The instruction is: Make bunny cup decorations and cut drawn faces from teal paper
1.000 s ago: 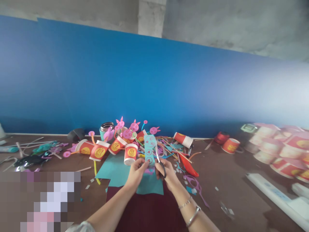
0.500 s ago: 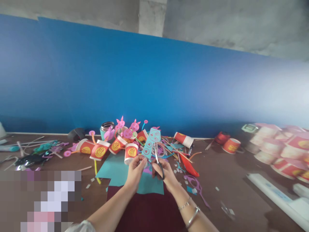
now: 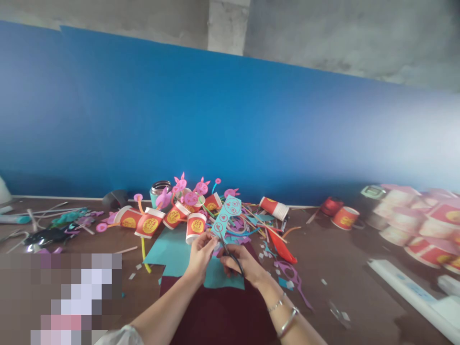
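My left hand (image 3: 201,249) pinches the lower end of a light-blue paper strip (image 3: 230,207) with red drawn circles and shapes on it. The strip points up and away from me. In my right hand (image 3: 240,261) is a pair of scissors (image 3: 235,258) with dark handles, fingers wrapped through the loops. The blades reach the strip's lower part, close to my left fingertips; whether they are cutting is too small to tell. Beneath both hands lie teal sheets (image 3: 172,254) on a dark red sheet (image 3: 215,316).
Red-and-white paper cups (image 3: 196,228) with pink pig-face cutouts (image 3: 191,198) stand behind my hands. Stacked cups (image 3: 273,208) lie on their side. A red pouch-like item (image 3: 283,248) and purple paper scraps (image 3: 293,275) are to the right. More cups (image 3: 424,220) pile up far right.
The scissors have swung left and down from the strip's upper right side to its lower part. My right hand has moved slightly left. The strip has tilted a little more to the right.
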The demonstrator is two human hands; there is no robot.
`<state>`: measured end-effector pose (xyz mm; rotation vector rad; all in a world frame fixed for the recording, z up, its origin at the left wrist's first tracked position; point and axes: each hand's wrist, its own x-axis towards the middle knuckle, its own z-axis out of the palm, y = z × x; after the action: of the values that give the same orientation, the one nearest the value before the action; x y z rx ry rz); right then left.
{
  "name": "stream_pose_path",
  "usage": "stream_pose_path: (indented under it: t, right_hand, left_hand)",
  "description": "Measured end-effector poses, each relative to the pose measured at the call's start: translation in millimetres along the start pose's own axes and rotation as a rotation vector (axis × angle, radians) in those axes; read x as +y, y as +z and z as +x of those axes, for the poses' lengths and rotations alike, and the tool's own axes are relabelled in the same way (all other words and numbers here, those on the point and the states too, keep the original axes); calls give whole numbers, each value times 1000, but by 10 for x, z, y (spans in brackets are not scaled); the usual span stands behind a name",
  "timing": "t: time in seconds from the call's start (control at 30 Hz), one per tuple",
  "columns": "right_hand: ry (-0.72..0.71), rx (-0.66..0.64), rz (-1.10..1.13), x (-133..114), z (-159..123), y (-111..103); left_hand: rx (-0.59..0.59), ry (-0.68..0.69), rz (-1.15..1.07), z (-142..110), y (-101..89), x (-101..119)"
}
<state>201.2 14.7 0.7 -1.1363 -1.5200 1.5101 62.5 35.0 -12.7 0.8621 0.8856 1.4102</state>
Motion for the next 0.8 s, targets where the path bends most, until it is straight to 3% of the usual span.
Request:
stream_pose_path:
  t: [0.53, 0.8]
  right_hand:
    - [-37, -83, 36, 20, -21, -79]
    - [-38, -59, 39, 8, -36, -75]
  left_hand:
    - [-56, -29, -34, 17, -38, -39]
    - [-71, -29, -39, 29, -53, -51]
